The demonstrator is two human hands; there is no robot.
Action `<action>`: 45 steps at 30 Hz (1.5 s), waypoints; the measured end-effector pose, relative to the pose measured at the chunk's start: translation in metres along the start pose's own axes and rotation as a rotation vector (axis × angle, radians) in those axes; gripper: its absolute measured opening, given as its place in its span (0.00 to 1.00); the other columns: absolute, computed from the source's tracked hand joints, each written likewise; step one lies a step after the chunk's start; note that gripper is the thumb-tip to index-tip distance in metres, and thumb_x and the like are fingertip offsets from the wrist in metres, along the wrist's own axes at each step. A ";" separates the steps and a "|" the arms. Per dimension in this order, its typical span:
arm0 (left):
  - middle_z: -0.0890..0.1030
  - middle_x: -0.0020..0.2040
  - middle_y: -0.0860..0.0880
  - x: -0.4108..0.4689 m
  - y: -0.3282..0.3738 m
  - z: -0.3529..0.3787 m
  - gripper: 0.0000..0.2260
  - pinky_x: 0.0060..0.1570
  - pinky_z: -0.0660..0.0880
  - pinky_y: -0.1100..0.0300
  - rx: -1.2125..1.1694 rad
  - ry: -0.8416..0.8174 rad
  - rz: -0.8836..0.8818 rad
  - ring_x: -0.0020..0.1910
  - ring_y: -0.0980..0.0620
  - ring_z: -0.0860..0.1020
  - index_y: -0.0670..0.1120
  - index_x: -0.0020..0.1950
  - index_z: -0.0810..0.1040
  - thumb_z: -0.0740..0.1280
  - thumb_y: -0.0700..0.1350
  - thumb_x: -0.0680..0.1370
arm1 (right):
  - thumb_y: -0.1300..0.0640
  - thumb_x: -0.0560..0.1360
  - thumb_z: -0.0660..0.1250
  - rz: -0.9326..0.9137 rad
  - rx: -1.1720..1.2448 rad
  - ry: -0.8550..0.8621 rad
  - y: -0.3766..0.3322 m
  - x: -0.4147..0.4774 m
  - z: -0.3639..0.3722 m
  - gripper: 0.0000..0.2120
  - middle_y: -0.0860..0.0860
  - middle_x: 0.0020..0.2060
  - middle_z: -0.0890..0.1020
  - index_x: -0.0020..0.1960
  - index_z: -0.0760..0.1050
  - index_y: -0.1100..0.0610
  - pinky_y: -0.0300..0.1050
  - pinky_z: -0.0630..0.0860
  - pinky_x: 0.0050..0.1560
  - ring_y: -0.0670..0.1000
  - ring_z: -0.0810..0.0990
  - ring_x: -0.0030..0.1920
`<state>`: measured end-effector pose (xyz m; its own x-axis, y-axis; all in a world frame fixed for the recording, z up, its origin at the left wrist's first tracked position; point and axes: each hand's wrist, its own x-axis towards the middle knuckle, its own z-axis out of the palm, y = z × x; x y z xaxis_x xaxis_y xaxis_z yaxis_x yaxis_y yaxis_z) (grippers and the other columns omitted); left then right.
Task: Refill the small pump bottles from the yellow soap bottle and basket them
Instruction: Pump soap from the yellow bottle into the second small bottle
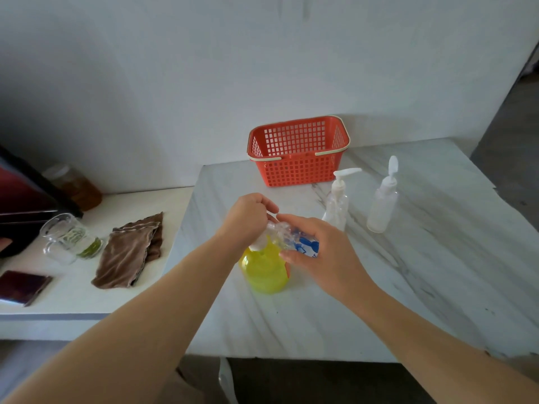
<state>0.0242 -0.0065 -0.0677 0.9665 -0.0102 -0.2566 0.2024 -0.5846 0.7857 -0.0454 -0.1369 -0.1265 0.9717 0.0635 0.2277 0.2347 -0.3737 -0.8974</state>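
The yellow soap bottle [264, 272] stands on the marble table [423, 272], partly behind my hands. My right hand [318, 252] holds a small clear bottle with a blue label [303, 244], tilted on its side above the yellow bottle. My left hand [248, 220] pinches the top of that small bottle, its cap hidden under my fingers. Two small clear pump bottles stand to the right, one [337, 202] beside my right hand and one [382, 202] further right. The red basket [297, 170] sits empty at the back.
On the lower white counter [73, 298] at the left lie a brown cloth [128, 252], a glass pitcher [70, 240], an amber jar [75, 185], a dark phone [23, 287] and a red and black appliance [23, 199]. A white wall is behind.
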 end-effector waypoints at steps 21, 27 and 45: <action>0.81 0.36 0.49 0.000 -0.004 -0.001 0.16 0.36 0.71 0.60 -0.025 -0.012 -0.007 0.36 0.50 0.75 0.45 0.50 0.77 0.53 0.32 0.75 | 0.49 0.67 0.69 0.013 -0.030 -0.013 0.001 -0.003 0.002 0.25 0.43 0.48 0.80 0.63 0.73 0.39 0.49 0.77 0.53 0.44 0.79 0.50; 0.81 0.38 0.48 -0.002 0.005 -0.003 0.14 0.37 0.70 0.59 -0.024 -0.028 0.002 0.36 0.51 0.74 0.46 0.45 0.76 0.53 0.35 0.77 | 0.48 0.67 0.68 0.012 -0.028 -0.003 -0.002 -0.002 -0.001 0.26 0.43 0.50 0.80 0.65 0.73 0.40 0.48 0.76 0.55 0.44 0.79 0.53; 0.80 0.35 0.47 0.002 -0.003 0.003 0.14 0.39 0.70 0.59 -0.020 0.024 0.007 0.34 0.50 0.74 0.45 0.44 0.77 0.53 0.35 0.79 | 0.50 0.68 0.69 0.040 -0.005 -0.009 0.001 -0.005 0.003 0.24 0.43 0.48 0.80 0.63 0.73 0.37 0.48 0.77 0.53 0.43 0.79 0.50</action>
<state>0.0254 -0.0067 -0.0724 0.9714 0.0050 -0.2375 0.1981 -0.5684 0.7986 -0.0497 -0.1344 -0.1295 0.9805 0.0563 0.1881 0.1952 -0.3803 -0.9040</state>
